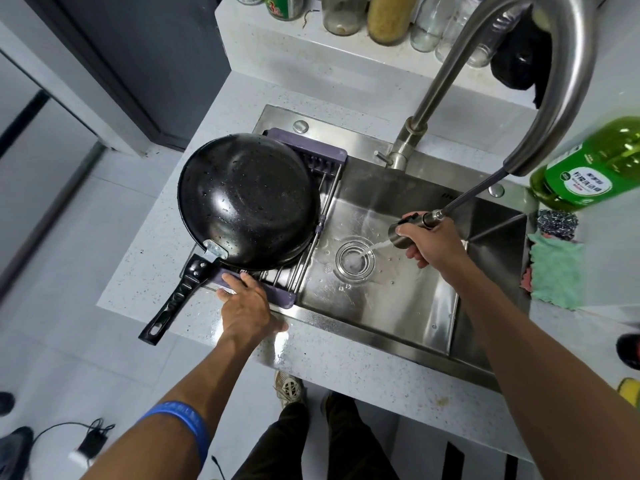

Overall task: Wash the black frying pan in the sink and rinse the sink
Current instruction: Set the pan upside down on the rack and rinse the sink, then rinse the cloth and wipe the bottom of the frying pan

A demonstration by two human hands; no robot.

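The black frying pan [247, 199] lies upside down on a purple drying rack [311, 157] over the left part of the steel sink [398, 299], wet with drops, its handle pointing toward the near left. My left hand [247, 306] rests on the rack's near edge beside the handle. My right hand [427, 242] grips the pull-out spray head [407, 230] of the faucet [540, 98]. Water streams from it onto the drain [355, 259].
A green detergent bottle [588, 168] stands at the sink's right, with a scrubber [557, 225] and a green cloth [556, 271] below it. Jars and bottles [388, 19] line the back ledge. The counter's front edge is close to my legs.
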